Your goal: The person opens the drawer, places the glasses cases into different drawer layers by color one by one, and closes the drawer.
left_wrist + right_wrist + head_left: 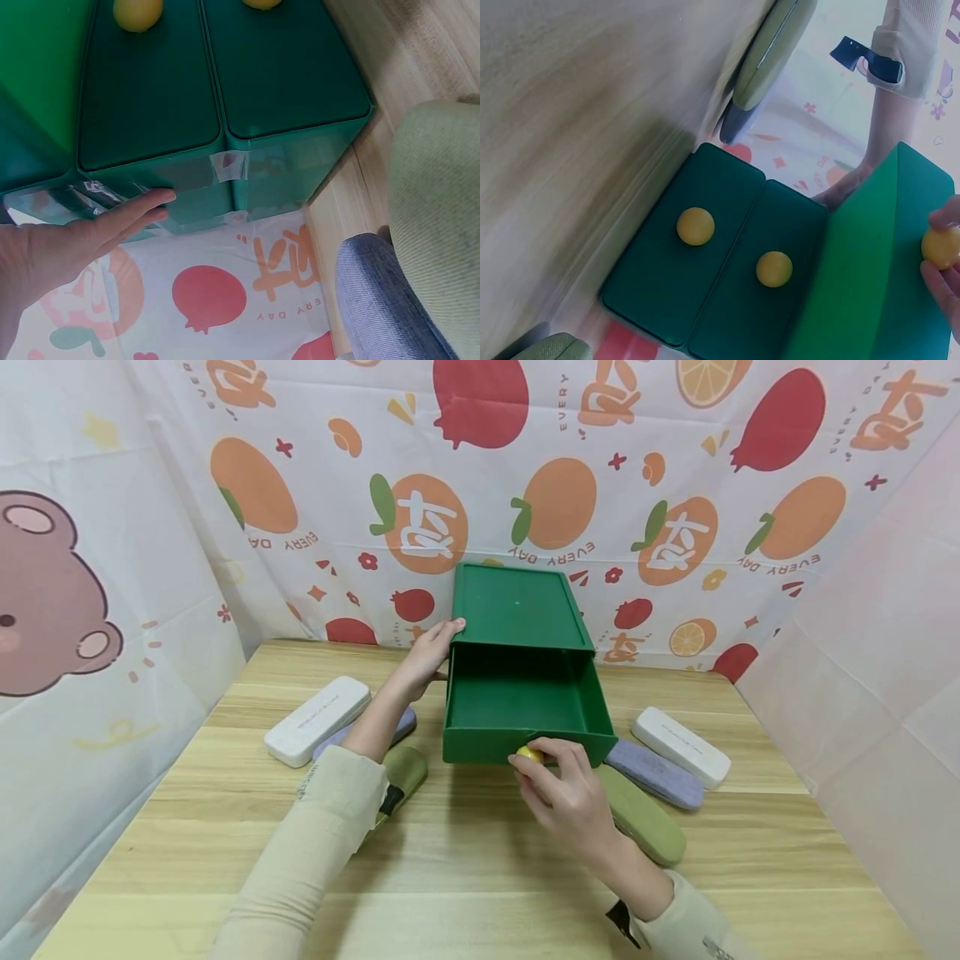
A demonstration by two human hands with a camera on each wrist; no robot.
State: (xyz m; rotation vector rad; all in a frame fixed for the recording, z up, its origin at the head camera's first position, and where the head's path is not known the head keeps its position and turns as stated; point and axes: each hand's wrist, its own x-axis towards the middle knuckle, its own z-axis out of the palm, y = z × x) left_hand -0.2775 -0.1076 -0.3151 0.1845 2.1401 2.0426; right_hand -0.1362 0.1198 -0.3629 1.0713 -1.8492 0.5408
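A green drawer cabinet point(517, 606) stands at the back of the table, its top drawer point(480, 747) pulled out; the drawer's visible inside holds nothing. My right hand point(566, 789) pinches the round yellow knob point(940, 247) on that drawer's front between thumb and fingers. Against the cabinet's left side rests my left hand point(427, 662), with fairly straight fingers point(135, 214) along the wall and the thumb near the top edge. Two lower drawers, each with a yellow knob point(696, 226), are closed in the right wrist view.
Left of the cabinet lie a white case point(318, 721), a purple case point(405, 723) and a green case point(408, 770), partly behind my arm. On the right are another white case point(681, 746), purple case point(655, 774) and green case point(645, 818). A fruit-print curtain point(495, 527) hangs behind.
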